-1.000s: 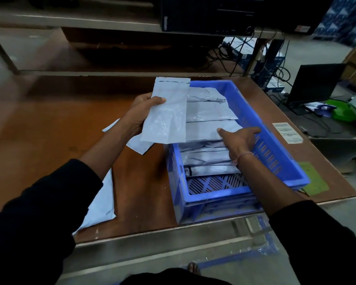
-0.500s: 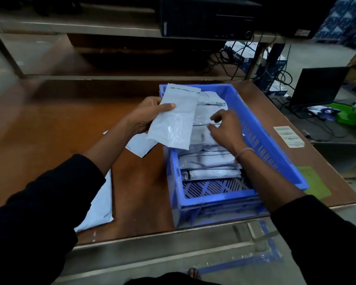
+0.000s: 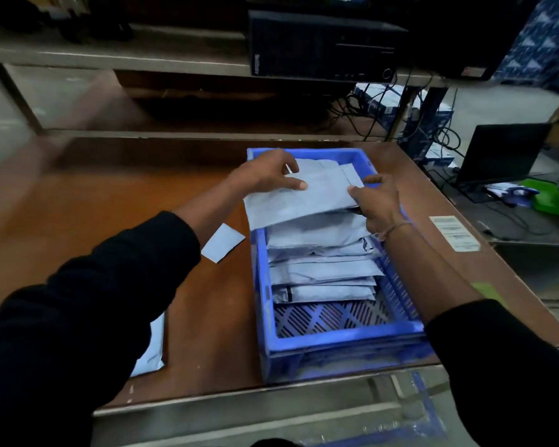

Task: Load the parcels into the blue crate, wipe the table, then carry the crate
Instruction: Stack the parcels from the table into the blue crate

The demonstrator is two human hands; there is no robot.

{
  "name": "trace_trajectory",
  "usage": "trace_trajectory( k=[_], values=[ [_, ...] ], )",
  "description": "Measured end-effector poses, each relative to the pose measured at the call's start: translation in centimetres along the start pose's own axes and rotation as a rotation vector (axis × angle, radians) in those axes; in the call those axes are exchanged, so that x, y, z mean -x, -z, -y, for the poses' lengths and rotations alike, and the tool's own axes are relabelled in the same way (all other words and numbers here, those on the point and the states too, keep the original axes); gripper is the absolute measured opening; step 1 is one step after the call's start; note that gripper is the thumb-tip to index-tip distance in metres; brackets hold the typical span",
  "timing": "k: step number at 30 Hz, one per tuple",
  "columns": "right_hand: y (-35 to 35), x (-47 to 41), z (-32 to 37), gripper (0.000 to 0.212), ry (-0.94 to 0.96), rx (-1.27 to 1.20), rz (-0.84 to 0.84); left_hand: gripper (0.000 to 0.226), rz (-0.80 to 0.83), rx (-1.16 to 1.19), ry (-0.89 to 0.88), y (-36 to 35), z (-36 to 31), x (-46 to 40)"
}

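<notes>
A blue crate stands on the brown table, its far part filled with a row of grey parcels. Over the crate's far end a flat grey parcel lies nearly level, held from both sides. My left hand holds its left part with the thumb on top. My right hand pinches its right edge. Two more grey parcels lie on the table: a small one left of the crate and another near the front edge, partly hidden by my left sleeve.
A shelf with a black computer case rises behind the table. Cables hang at the back right. A laptop and a green object sit on a lower surface to the right. A white label sticks to the table's right side.
My left hand has swung the parcel from upright beside the crate down over its far end. My right hand has left the stacked parcels and taken the parcel's right edge.
</notes>
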State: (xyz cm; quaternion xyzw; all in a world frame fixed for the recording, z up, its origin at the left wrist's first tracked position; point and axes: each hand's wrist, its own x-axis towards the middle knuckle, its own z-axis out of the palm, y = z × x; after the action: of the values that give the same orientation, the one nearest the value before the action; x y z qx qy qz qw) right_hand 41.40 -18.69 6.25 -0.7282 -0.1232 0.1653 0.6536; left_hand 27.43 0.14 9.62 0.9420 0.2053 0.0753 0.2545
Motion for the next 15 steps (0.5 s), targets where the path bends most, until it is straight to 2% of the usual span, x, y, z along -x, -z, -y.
trace_trajectory(
  k=[3, 8, 10, 12, 15],
  values=[
    [-0.7, -1.2, -1.0, 0.032, 0.058, 0.186, -0.084, 0.058, -0.088, -0.112, 0.005, -0.9, 0.7, -1.4],
    [-0.8, -2.0, -2.3, 0.017, 0.261, 0.724, -0.088, 0.049, -0.109, -0.353, -0.118, -3.0, 1.5, -1.4],
    [-0.6, -1.9, -2.5, 0.026, 0.343, 0.977, -0.117, 0.053, -0.073, -0.376, -0.165, -3.6, 1.6, -0.9],
    [-0.5, -1.6, -2.5, 0.034, 0.413, 1.081, -0.128, 0.064, -0.032, -0.427, -0.195, -4.1, 1.6, -0.4],
    [-0.6, -1.1, -3.0, 0.041, 0.614, 1.137, 0.027, 0.070, 0.008, -0.489, -0.195, -4.5, 1.4, -0.2]
  ],
)
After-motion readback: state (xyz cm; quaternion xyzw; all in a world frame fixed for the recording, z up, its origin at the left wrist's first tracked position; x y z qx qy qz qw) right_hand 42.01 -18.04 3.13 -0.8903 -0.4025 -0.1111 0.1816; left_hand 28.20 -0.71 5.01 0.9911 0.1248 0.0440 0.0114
